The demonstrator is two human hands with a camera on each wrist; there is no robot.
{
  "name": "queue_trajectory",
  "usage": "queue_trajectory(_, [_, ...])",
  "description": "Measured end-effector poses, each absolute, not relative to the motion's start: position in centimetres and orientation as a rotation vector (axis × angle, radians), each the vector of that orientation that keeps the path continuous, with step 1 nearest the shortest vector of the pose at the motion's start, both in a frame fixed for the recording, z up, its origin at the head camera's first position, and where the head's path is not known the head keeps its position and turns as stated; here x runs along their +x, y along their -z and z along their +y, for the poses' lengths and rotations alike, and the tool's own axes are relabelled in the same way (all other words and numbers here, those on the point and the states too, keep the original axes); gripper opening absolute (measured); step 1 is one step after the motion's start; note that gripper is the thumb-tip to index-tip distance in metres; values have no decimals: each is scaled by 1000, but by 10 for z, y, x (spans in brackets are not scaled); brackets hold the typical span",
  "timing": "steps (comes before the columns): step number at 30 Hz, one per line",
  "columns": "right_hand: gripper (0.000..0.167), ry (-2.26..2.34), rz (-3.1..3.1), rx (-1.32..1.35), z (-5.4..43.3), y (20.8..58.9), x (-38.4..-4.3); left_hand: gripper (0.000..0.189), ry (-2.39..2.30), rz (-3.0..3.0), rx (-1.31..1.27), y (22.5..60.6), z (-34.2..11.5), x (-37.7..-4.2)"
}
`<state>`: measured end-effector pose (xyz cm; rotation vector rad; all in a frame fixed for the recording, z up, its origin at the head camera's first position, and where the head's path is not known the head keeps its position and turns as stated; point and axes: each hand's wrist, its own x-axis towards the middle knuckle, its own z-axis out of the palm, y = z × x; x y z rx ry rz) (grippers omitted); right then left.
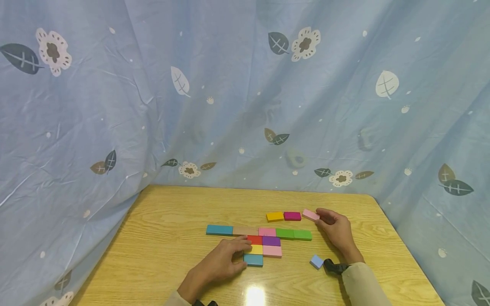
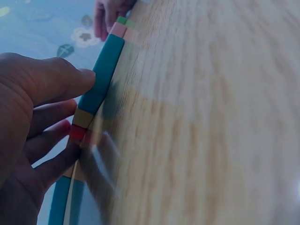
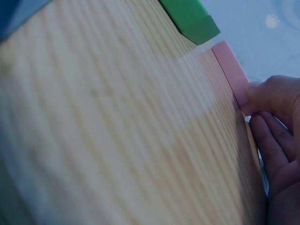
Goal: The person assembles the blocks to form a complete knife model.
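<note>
My right hand (image 1: 338,231) pinches a pink block (image 1: 310,215) by its right end, thumb and fingers on it. The block lies slightly turned beside a magenta block (image 1: 292,216) and an orange-yellow block (image 1: 274,216). My left hand (image 1: 219,262) rests at the left side of a flat block group, its fingers loosely bent. Its fingertips touch or nearly touch the red block (image 1: 254,240) and yellow block (image 1: 255,249). Its thumb is against the teal block (image 2: 101,75) in the left wrist view. Purple (image 1: 271,241) and pink blocks lie to their right.
Above the group runs a row with a long blue block (image 1: 219,230), a wood-coloured block (image 1: 245,230), a pink one and two green blocks (image 1: 294,234). A loose light-blue block (image 1: 316,262) lies near my right wrist. A patterned curtain (image 1: 237,106) hangs behind the wooden table (image 1: 153,255).
</note>
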<state>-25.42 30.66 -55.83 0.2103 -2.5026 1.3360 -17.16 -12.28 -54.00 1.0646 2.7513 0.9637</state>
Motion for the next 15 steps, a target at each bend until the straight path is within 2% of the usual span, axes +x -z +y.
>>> queue_trajectory(8, [32,-1337,-2489,157,308,556,-251,34,-984,2742,1078,538,-123,-172])
queue_trajectory(15, [29,-1373,-2428,45,308,554,-233,28,-1001,2730,1082,538,-124,-173])
